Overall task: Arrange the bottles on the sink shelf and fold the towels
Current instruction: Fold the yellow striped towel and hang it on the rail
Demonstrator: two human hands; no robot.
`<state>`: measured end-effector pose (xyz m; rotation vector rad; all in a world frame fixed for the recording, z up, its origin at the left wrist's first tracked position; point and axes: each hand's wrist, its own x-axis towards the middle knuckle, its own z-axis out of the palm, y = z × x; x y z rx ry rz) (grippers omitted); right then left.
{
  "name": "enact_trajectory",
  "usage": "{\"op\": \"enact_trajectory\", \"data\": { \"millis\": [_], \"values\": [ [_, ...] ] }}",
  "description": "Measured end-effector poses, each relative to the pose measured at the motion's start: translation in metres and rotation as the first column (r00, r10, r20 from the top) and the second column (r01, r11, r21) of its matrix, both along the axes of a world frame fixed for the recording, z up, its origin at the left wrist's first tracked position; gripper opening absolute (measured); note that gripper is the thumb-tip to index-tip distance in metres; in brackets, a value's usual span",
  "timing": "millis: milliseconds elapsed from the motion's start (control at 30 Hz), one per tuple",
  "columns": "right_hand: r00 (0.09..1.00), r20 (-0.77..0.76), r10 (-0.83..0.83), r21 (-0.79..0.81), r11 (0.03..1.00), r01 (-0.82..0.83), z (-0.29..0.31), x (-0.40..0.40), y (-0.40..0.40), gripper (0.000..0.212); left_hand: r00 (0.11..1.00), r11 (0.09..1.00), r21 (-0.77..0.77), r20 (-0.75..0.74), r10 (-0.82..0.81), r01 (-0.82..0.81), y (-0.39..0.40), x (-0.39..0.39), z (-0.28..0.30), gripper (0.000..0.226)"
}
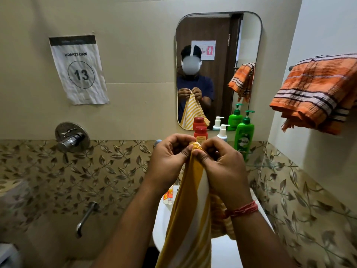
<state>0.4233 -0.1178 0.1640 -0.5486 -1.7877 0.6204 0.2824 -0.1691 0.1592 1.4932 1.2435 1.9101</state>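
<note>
2 hands point(195, 161) pinch the yellow striped towel point(190, 219) over the sink point(161, 219).

A paper sign point(79, 69) taped to the wall reads "WORKSTATION 13". The green pump bottle point(243, 135) shows the brand "Vatika".

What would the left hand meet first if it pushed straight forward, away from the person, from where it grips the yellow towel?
Probably the red-capped bottle on the shelf beyond the left hand; depth is unclear from one view.
</note>
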Motion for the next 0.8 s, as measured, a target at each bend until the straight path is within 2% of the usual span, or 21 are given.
{"op": "enact_trajectory", "data": {
  "millis": [233,400,633,733,800],
  "values": [
    [0.999,-0.007,-0.042,-0.029,0.999,0.041,-0.004,-0.004,0.004,0.017,0.999,0.998,-0.052,0.031,-0.040,0.042,-0.006,-0.003,0.000,0.030],
    [0.994,0.012,-0.111,0.067,0.992,0.110,-0.009,-0.003,0.010,0.014,0.998,0.995,-0.081,0.009,-0.061,0.062,-0.007,0.001,-0.006,0.027],
    [0.986,0.033,-0.164,0.157,0.975,0.157,-0.016,-0.004,0.013,0.012,0.995,0.994,-0.111,-0.104,0.002,-0.014,-0.003,0.006,-0.008,0.024],
    [0.957,0.058,-0.285,0.227,0.937,0.265,-0.018,-0.007,0.011,0.013,0.999,0.994,-0.099,-0.014,0.045,-0.047,0.004,0.009,-0.008,0.018],
    [0.940,0.113,-0.322,0.266,0.921,0.284,-0.020,-0.009,0.010,0.015,0.996,0.995,-0.090,0.085,0.041,-0.033,0.008,0.009,-0.009,0.024]
  ]
}}
